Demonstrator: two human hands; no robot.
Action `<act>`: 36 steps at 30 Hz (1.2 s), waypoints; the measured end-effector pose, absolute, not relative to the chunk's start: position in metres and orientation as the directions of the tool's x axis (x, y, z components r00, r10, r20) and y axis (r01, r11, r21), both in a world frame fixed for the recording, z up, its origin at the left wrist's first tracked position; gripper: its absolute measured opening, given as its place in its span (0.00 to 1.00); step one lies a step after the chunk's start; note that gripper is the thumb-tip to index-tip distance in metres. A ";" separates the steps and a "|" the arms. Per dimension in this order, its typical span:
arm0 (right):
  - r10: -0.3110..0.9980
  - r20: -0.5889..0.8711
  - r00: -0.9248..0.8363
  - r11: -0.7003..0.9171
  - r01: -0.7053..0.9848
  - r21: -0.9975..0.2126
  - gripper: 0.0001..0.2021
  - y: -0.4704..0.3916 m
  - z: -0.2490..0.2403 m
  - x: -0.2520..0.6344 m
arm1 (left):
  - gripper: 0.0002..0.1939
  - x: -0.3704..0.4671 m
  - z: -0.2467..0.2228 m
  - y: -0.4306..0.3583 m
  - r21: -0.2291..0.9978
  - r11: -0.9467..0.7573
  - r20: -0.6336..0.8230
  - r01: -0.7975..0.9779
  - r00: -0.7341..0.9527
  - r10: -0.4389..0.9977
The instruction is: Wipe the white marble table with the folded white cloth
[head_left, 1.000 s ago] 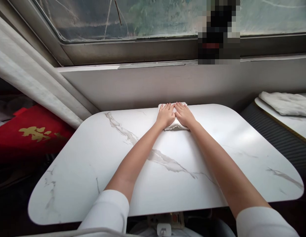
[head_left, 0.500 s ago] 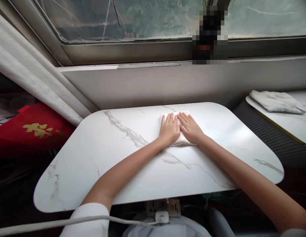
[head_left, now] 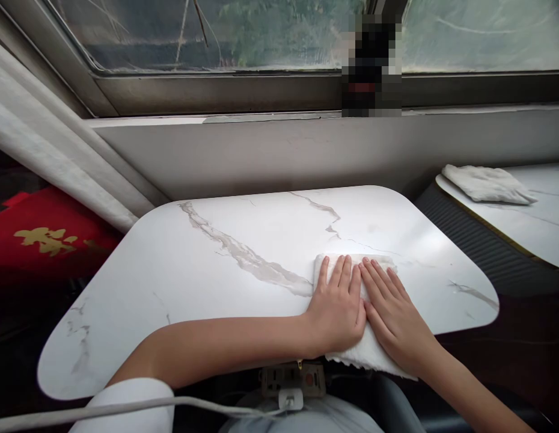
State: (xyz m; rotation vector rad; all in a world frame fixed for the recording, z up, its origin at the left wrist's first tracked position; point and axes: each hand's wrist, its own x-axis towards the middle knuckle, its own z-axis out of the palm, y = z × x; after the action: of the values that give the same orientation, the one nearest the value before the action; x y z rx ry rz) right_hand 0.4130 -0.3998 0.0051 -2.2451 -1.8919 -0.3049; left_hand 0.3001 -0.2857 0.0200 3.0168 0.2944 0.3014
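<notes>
A folded white cloth [head_left: 369, 355] lies on the white marble-patterned table [head_left: 193, 264], its lower end reaching over the near edge. Both of my hands press flat on it, side by side, near the right part of the table. My left hand [head_left: 336, 307] has its fingers spread slightly and pointing to the window. Beside it, touching it at the thumb, my right hand [head_left: 397, 316] lies with its fingers stretched out. Much of the cloth is hidden beneath the palms.
A second table [head_left: 541, 222] at the right holds another white cloth [head_left: 489, 183]. A red bag with gold print [head_left: 72, 258] and a pale curtain [head_left: 58, 138] are at the left. A white cable [head_left: 94, 412] crosses the lower left, near a power strip [head_left: 315, 380].
Both hands and the cloth have moved from near the table's back edge toward me and slightly right, down to the near edge. The view has shifted a little to the right.
</notes>
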 end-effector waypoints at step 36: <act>0.910 0.198 0.365 -0.352 0.931 -0.098 0.27 -0.330 0.004 0.568 | 0.27 0.464 0.006 -0.240 0.189 -0.914 0.257 0.358 0.881 0.398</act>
State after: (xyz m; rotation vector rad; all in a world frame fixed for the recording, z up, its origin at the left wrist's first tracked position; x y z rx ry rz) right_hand 0.5678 -0.3302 0.0037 -2.4296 -1.6610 -0.1617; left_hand 0.4638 -0.2395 0.0059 2.9139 0.5886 0.4417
